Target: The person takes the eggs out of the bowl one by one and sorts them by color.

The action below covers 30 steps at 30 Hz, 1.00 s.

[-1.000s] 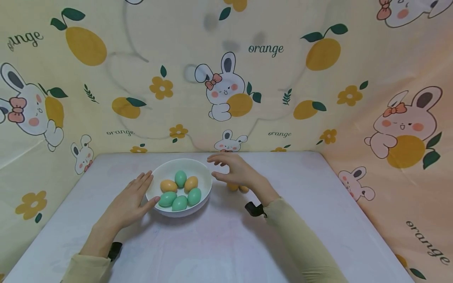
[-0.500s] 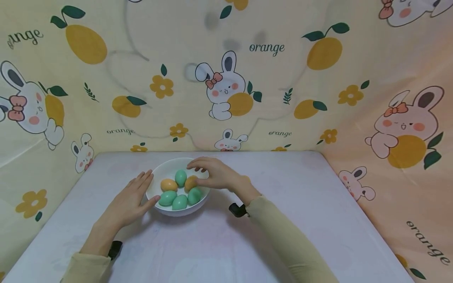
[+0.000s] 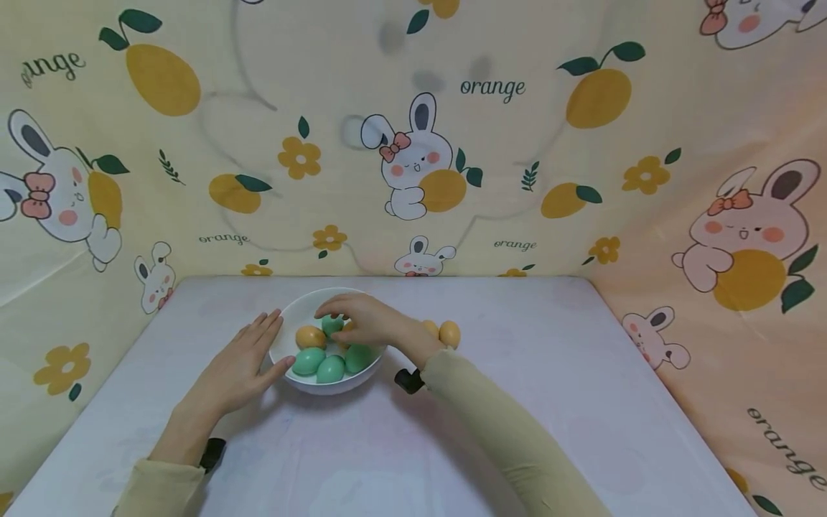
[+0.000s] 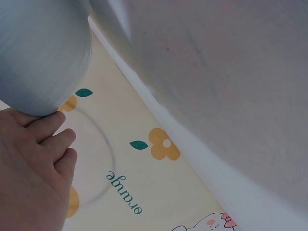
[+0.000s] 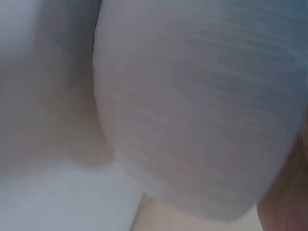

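Note:
A white bowl [image 3: 326,388] stands on the table holding several green and yellow eggs. My left hand [image 3: 235,373] rests against its left side, fingers extended, thumb at the near rim; in the left wrist view its fingertips meet the bowl's wall [image 4: 43,53]. Reaching over the right rim, my right hand [image 3: 368,319] has its fingertips and thumb at opposite sides of the far green egg [image 3: 332,327]; I cannot tell whether they pinch it. A yellow egg [image 3: 311,337] lies left of that egg; another is mostly hidden by the right hand. Nearer lie green eggs [image 3: 330,369].
Right of the bowl, behind the right wrist, yellow eggs [image 3: 450,334] lie on the white table [image 3: 362,452]. A printed cloth [image 3: 362,64] stands along the table's back and sides. The bowl's outer wall [image 5: 192,106] fills much of the right wrist view.
My right hand has moved left from beside the bowl, over its right rim, to the far green egg. The left hand stays at the bowl's side. The yellow eggs outside show more plainly.

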Each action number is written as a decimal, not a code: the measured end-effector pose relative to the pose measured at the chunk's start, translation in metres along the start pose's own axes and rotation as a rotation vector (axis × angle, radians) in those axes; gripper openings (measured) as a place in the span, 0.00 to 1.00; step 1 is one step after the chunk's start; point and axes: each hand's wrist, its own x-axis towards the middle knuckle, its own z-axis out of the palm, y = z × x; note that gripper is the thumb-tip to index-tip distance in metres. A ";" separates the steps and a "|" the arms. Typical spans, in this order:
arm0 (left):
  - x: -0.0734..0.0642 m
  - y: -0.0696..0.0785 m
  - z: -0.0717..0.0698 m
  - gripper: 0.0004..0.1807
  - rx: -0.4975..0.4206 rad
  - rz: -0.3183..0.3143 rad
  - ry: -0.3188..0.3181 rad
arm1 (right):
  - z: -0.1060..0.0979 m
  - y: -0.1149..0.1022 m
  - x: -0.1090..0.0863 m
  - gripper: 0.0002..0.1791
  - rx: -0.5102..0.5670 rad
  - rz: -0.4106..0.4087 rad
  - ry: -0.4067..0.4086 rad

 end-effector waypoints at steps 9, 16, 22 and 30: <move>-0.001 0.000 0.000 0.46 -0.008 0.003 0.007 | 0.010 -0.004 0.019 0.25 -0.137 0.036 -0.053; -0.002 0.000 0.002 0.46 -0.012 0.008 0.012 | 0.018 -0.001 0.027 0.24 -0.140 0.035 -0.088; -0.002 -0.003 0.003 0.46 -0.007 0.014 0.014 | 0.025 0.000 0.033 0.24 -0.137 0.041 -0.106; -0.001 -0.003 0.002 0.47 -0.008 0.014 0.001 | 0.031 0.004 0.039 0.24 -0.139 0.015 -0.141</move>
